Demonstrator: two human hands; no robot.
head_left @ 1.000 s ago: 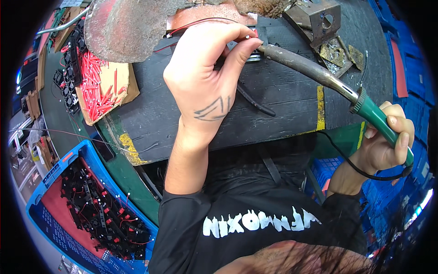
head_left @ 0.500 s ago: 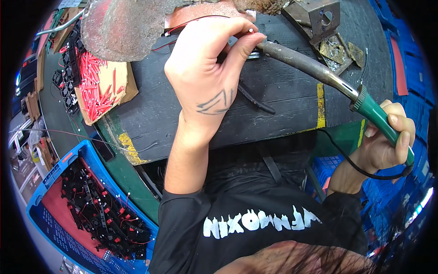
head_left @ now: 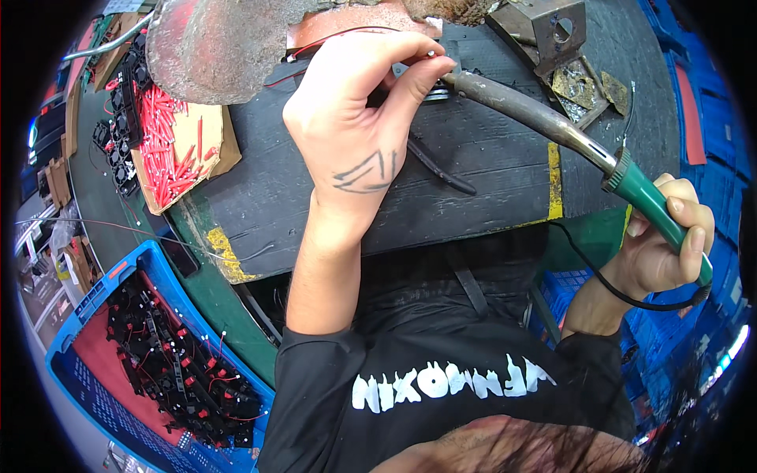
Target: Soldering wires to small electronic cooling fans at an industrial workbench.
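Note:
My left hand (head_left: 355,118) is closed in a pinch over the far side of the work board. Between its thumb and forefinger shows the small white tip of a thin red wire (head_left: 431,54); the rest is hidden by the hand. My right hand (head_left: 670,229) grips the green handle of a soldering iron (head_left: 544,118), whose long metal barrel slants up and left. The iron's front end lies right beside my left fingertips, and whether it touches the wire I cannot tell. Behind my left hand, a dark part with a black cable (head_left: 441,169) is partly covered.
Left of my hand, a cardboard tray (head_left: 211,126) holds many red wires. A blue crate (head_left: 67,347) with black parts stands lower left. A rough grey rounded object (head_left: 213,51) overhangs the black board (head_left: 489,181). At the far right is a metal bracket stand (head_left: 560,39).
Both hands have shifted very slightly left, the soldering iron moving along with the right one. Both grips look the same.

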